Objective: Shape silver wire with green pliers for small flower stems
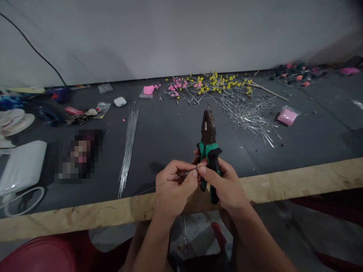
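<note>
Over the table's front edge my two hands meet, fingertips nearly touching. My left hand (176, 185) pinches a thin metal wire (159, 185) whose tail runs out to the left; its twisted end lies between the fingertips of both hands. My right hand (228, 185) keeps a pair of pliers (209, 147) in its palm, with green and black handles and dark jaws pointing away from me. Its thumb and index finger also press at the wire's end. What sits right at the fingertips is too small to make out.
A bundle of straight wires (129, 147) lies left. Behind are yellow and pink flower stems (215, 83), a loose wire pile (246, 113), a pink clay packet (288, 115) and a wooden stick (269, 90). A white power bank (24, 166) and white case (120, 102) lie left.
</note>
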`<action>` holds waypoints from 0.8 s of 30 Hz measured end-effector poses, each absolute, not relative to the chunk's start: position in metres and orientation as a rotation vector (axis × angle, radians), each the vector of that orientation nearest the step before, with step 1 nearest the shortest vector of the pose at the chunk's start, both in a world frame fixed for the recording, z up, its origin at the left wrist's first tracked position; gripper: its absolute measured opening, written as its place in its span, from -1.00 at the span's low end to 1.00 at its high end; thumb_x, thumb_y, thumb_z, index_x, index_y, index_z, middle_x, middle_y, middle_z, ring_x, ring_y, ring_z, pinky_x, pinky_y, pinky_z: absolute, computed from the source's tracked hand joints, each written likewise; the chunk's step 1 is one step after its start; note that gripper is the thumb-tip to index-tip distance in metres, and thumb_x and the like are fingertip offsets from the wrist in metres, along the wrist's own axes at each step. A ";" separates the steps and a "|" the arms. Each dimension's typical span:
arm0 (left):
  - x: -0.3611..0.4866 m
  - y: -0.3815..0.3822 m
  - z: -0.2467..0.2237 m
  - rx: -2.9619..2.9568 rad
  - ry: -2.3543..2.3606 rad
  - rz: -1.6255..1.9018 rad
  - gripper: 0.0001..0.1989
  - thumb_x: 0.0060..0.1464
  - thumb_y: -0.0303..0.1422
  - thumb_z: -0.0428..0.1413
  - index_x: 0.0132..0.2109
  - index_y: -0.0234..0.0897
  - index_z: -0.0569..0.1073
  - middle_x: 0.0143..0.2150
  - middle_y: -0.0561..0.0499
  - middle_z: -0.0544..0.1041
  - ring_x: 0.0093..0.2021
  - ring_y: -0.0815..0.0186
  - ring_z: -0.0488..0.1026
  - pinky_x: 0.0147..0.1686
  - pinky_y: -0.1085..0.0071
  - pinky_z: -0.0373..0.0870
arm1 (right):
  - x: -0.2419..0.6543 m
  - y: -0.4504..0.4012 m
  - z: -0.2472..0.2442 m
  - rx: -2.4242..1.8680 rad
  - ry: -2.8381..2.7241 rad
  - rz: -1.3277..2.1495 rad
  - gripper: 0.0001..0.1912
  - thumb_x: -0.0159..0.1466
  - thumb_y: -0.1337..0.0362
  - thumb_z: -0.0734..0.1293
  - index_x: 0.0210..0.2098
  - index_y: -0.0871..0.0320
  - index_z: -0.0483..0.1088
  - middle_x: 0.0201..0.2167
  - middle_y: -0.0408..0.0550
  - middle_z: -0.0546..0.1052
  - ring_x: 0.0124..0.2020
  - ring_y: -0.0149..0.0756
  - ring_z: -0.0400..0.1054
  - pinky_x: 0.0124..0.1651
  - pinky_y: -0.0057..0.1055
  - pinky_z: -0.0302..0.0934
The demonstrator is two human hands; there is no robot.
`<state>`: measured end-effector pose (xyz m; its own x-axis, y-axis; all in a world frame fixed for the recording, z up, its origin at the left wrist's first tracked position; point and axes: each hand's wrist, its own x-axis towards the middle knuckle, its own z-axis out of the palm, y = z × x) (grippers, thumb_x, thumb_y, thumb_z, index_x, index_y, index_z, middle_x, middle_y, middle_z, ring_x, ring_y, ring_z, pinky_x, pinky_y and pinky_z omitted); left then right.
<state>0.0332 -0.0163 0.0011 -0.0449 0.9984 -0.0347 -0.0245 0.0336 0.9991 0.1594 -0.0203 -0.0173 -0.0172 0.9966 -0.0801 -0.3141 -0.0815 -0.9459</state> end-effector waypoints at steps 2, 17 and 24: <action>0.032 -0.016 0.000 1.110 1.221 1.200 -0.97 -0.04 -0.41 0.19 -0.40 -0.29 0.50 -0.48 0.05 0.59 -0.50 0.41 0.51 -0.49 0.55 0.46 | 0.159 -0.021 -0.018 -1.008 -0.907 1.434 -0.91 0.15 0.19 0.40 -0.39 0.06 0.47 -0.20 -0.09 0.51 -0.40 -0.41 0.35 -0.24 -0.41 0.33; 0.040 -0.012 0.001 0.993 1.145 1.190 -0.88 0.00 -0.37 0.23 -0.26 -0.27 0.54 -0.31 0.00 0.64 -0.34 0.40 0.57 -0.35 0.58 0.52 | 0.155 -0.018 -0.023 -1.048 -0.649 1.407 -0.86 0.09 0.19 0.45 -0.36 0.07 0.51 -0.13 -0.10 0.53 -0.31 -0.37 0.39 -0.23 -0.42 0.31; 0.039 -0.013 0.001 1.037 1.175 1.163 -0.85 0.04 -0.33 0.20 -0.24 -0.29 0.55 -0.32 -0.02 0.63 -0.35 0.36 0.57 -0.33 0.51 0.54 | 0.157 -0.018 -0.025 -1.068 -0.666 1.379 -0.87 0.11 0.20 0.44 -0.35 0.07 0.50 -0.11 -0.11 0.52 -0.22 -0.33 0.39 -0.16 -0.41 0.27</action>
